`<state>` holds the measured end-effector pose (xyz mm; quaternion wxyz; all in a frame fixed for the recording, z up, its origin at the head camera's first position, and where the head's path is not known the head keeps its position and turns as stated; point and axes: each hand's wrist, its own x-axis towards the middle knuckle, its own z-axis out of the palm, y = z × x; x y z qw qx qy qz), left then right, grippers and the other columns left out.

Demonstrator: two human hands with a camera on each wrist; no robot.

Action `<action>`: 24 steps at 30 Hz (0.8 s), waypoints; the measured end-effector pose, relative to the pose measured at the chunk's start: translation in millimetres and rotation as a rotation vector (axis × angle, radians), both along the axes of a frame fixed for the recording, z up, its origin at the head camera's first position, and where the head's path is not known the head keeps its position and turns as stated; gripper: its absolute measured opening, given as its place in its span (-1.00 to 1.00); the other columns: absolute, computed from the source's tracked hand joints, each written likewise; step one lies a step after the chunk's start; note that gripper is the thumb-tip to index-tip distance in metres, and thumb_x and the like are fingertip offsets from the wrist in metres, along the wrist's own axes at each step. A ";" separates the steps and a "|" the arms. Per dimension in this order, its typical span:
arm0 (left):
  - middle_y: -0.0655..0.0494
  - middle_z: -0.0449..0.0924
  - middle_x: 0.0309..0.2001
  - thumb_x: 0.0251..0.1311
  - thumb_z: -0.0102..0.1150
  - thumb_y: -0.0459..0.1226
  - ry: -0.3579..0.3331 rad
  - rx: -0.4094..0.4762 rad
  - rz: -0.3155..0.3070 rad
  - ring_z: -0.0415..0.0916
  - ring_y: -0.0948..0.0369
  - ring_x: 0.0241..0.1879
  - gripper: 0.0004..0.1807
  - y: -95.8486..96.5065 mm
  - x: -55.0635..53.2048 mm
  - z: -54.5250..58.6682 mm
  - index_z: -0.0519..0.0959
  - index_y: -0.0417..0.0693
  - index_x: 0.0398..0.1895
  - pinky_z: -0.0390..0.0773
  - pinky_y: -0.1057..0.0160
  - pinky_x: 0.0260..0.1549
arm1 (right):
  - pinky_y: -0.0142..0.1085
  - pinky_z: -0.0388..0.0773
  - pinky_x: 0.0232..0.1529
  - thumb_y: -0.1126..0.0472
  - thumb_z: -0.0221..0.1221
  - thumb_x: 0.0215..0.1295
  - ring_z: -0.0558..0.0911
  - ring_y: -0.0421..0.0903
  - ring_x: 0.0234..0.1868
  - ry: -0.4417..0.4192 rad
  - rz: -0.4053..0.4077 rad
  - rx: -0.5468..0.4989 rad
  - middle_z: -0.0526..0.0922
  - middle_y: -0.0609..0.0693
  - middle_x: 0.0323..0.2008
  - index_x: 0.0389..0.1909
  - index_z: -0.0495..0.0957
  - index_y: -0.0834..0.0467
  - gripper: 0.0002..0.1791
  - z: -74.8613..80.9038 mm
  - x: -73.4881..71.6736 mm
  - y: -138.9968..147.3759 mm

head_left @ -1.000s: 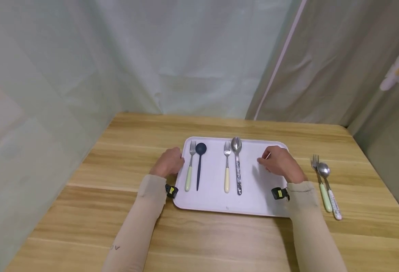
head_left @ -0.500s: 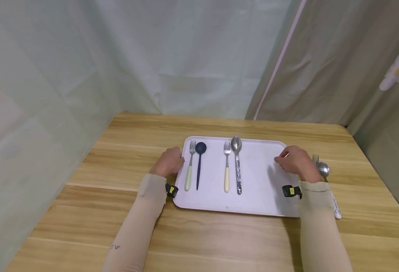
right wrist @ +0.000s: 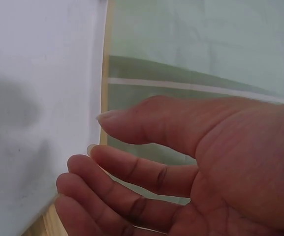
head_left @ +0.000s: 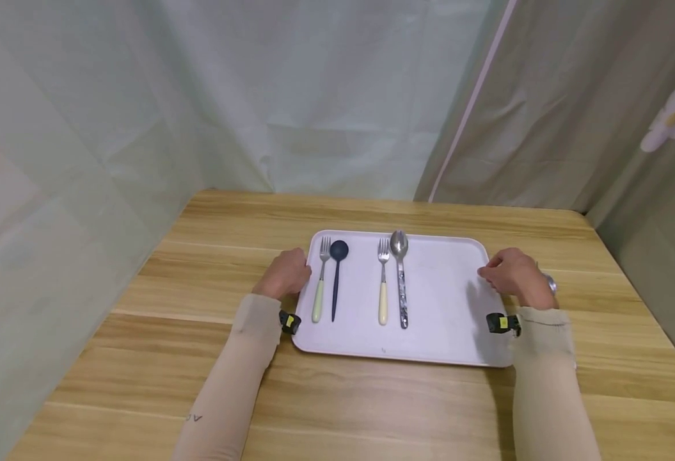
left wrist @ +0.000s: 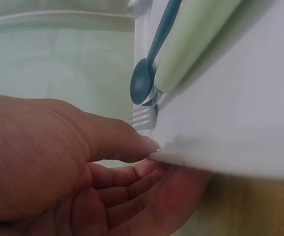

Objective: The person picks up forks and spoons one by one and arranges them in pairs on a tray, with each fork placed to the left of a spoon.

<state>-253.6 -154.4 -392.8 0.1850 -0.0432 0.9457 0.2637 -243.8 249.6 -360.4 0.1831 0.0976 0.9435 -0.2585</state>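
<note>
A white rectangular tray (head_left: 443, 294) lies on the wooden table. On its left side are a green-handled fork (head_left: 318, 301) and a dark blue spoon (head_left: 339, 250). Near its middle lie a cream-handled fork (head_left: 383, 304) and a metal spoon (head_left: 398, 244) with a mottled handle. My left hand (head_left: 284, 274) pinches the tray's left edge, thumb above and fingers below, as the left wrist view shows. At the right rim is my right hand (head_left: 512, 275); in the right wrist view its thumb and fingers stand apart around the edge, holding nothing. Whether the fingertips touch it I cannot tell.
Right of the tray, a spoon (head_left: 551, 283) lies on the table (head_left: 383, 410), mostly hidden behind my right hand and sleeve. The fork beside it is almost wholly covered. Curtains (head_left: 343, 115) hang behind the table and along its sides.
My right hand has moved right, from above the tray to its right edge, and now covers most of the fork and spoon there. The left hand stays at the left edge.
</note>
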 end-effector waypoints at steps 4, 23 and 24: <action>-0.11 0.59 -0.32 0.54 -0.15 -0.27 0.006 0.007 -0.002 0.59 0.10 -0.40 -0.73 -0.6 0.8 -1.1 0.52 -0.29 -0.06 0.52 0.32 -0.47 | -0.26 0.50 -0.26 0.07 0.12 0.46 0.54 0.06 -0.20 -0.007 -0.013 0.000 0.59 0.19 -0.21 0.11 0.48 0.39 -0.54 -1.6 -0.1 2.3; -0.09 0.59 -0.35 0.54 -0.16 -0.27 0.021 -0.003 -0.027 0.58 0.12 -0.42 -0.73 -1.5 -0.2 -3.3 0.52 -0.26 -0.13 0.52 0.34 -0.51 | -0.11 0.52 -0.10 0.07 0.07 0.49 0.47 0.18 -0.03 -0.043 -0.104 0.006 0.48 0.32 0.03 0.18 0.42 0.38 -0.52 -5.0 0.0 14.7; -0.09 0.59 -0.35 0.54 -0.16 -0.27 0.019 -0.002 -0.026 0.59 0.12 -0.42 -0.73 -1.5 -0.5 -3.5 0.52 -0.26 -0.13 0.52 0.34 -0.50 | -0.10 0.52 -0.09 0.07 0.07 0.49 0.46 0.19 -0.02 -0.045 -0.112 0.007 0.47 0.33 0.04 0.19 0.41 0.37 -0.52 -5.1 -0.2 15.2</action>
